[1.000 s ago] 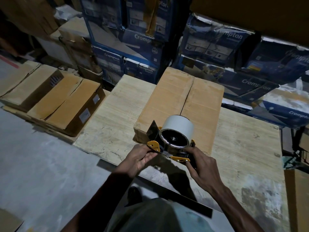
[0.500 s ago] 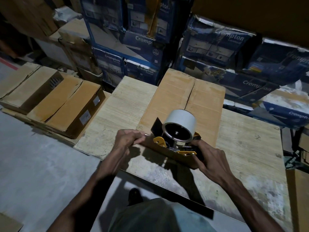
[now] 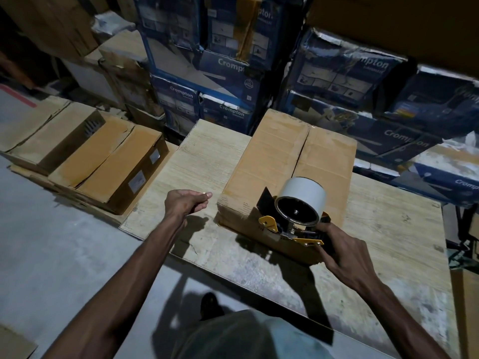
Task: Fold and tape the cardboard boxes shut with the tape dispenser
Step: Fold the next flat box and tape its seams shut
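On the wooden table the cardboard box sits folded, its seam apparently untaped, while the right hand grips the tape dispenser at the box's near edge and the left hand curls beside the box, its grip unclear.

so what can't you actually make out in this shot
All in the head view:
- The tape dispenser handle: wrapped inside the right hand.
- Whether tape already sticks to the near face of the cardboard box: the dispenser and shadow cover it.
- Whether the left hand pinches anything: too dim and small.
- The print on the label of a floor box: too small.
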`<move>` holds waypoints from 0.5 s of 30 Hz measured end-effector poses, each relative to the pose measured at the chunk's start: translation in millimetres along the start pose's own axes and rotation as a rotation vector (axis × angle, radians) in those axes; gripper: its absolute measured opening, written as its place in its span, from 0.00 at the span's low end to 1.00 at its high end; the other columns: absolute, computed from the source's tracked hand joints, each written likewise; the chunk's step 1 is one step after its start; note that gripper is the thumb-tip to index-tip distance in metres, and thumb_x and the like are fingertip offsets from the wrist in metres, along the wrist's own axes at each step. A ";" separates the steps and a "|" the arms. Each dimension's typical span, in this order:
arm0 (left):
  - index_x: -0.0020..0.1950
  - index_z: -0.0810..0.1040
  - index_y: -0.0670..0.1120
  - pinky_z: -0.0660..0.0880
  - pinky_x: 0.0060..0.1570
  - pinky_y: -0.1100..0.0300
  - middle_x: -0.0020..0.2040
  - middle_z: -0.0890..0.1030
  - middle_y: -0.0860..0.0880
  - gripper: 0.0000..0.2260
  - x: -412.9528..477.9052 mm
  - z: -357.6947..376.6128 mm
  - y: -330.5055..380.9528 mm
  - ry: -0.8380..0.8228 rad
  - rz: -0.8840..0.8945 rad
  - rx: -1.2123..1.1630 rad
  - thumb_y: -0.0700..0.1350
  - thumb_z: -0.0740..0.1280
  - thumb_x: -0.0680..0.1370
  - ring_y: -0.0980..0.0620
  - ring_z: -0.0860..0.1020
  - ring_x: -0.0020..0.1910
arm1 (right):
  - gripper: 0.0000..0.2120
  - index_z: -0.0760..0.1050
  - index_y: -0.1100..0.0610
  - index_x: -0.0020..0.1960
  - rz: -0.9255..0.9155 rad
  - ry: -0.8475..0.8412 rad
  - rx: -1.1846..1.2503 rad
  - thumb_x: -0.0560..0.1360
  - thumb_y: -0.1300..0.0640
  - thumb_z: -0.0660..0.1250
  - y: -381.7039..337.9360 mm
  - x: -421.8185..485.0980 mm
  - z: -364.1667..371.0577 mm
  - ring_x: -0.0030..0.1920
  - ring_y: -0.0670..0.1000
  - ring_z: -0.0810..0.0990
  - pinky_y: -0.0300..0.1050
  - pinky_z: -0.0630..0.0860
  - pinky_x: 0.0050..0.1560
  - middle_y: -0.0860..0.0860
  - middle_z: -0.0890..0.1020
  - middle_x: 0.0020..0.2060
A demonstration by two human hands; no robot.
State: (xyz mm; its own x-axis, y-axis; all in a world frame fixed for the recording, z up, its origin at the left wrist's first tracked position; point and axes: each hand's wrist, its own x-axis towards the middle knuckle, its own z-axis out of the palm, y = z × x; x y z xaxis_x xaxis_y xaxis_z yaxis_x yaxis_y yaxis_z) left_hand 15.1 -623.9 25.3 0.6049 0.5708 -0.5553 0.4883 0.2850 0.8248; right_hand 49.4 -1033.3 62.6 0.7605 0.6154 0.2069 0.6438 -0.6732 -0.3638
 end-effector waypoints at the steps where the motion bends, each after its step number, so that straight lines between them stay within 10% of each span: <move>1: 0.46 0.85 0.33 0.83 0.46 0.55 0.39 0.86 0.37 0.17 1.2 1.4 -2.5 0.015 0.002 0.002 0.40 0.85 0.65 0.51 0.81 0.29 | 0.20 0.71 0.48 0.66 0.000 -0.006 -0.006 0.75 0.53 0.68 0.0 0.7 2.7 0.33 0.52 0.82 0.50 0.78 0.28 0.47 0.86 0.49; 15: 0.43 0.85 0.34 0.76 0.29 0.66 0.36 0.85 0.38 0.14 17.5 6.4 -24.4 0.050 0.004 0.023 0.41 0.84 0.67 0.54 0.76 0.24 | 0.26 0.70 0.46 0.66 -0.010 -0.046 -0.041 0.74 0.59 0.76 5.2 7.4 15.7 0.37 0.52 0.84 0.52 0.79 0.29 0.47 0.86 0.52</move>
State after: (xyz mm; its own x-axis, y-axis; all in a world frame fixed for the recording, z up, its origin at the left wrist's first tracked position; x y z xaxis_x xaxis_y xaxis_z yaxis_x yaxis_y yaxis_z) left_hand 17.8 -625.7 -5.2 0.5750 0.6101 -0.5451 0.5003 0.2650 0.8243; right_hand 57.1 -1025.8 47.9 0.7499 0.6397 0.1685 0.6550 -0.6824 -0.3246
